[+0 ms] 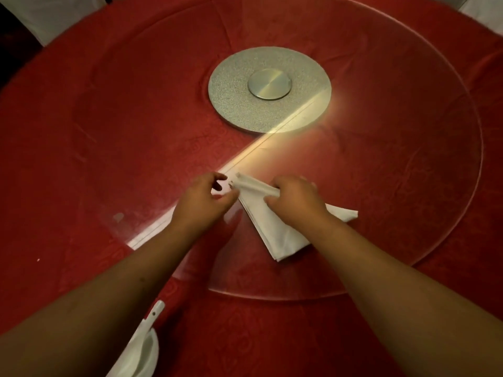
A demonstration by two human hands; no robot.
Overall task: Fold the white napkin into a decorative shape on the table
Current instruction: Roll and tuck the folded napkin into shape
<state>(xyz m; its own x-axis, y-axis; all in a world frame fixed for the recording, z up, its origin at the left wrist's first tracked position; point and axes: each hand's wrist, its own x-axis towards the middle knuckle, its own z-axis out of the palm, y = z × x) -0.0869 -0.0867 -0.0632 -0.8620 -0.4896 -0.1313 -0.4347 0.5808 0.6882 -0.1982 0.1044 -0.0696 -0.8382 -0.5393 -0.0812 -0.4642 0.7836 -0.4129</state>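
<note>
The white napkin [275, 232] lies folded in layers on the near part of a glass turntable [408, 240]. Its far edge is rolled into a narrow band. My left hand [204, 202] pinches the left end of that band between thumb and fingers. My right hand [296, 197] grips the band's right end and presses down on the cloth. A corner of the napkin sticks out to the right past my right wrist, and a folded point reaches toward me.
The round table wears a red cloth [81, 131]. A silver disc with a metal hub [269, 85] marks the turntable's centre. A white bowl with a white spoon [144, 341] stands at the near left edge. White chair covers [40, 12] show beyond the table.
</note>
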